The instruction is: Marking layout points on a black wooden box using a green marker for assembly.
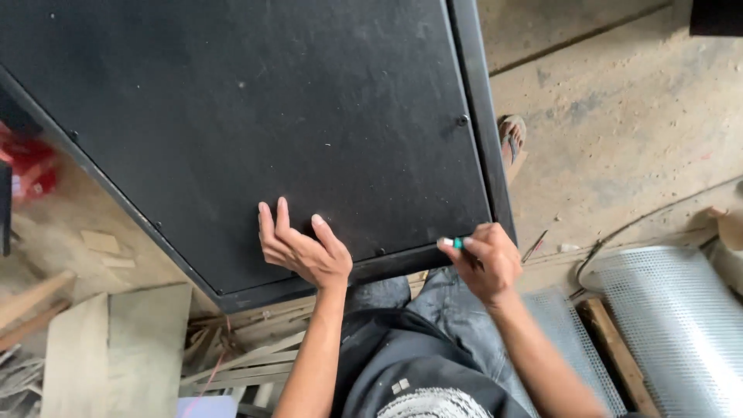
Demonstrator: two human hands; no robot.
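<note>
Left hand (298, 248) is lying flat, fingers spread, bracing the black panel (263, 116) near its lower edge. Right hand (484, 259) is gripping a green-tipped tool (457, 244) at the panel's lower right corner, tip pointing left along that edge.

No labels, signs or screens show anywhere. The one thing like a package is a crumpled red bag (29, 166) at the left edge, half hidden.

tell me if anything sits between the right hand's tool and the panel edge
Nothing visible does. The right hand holds the green-tipped tool right at the black panel corner, while the left hand lies flat on the panel, off to the side.
</note>
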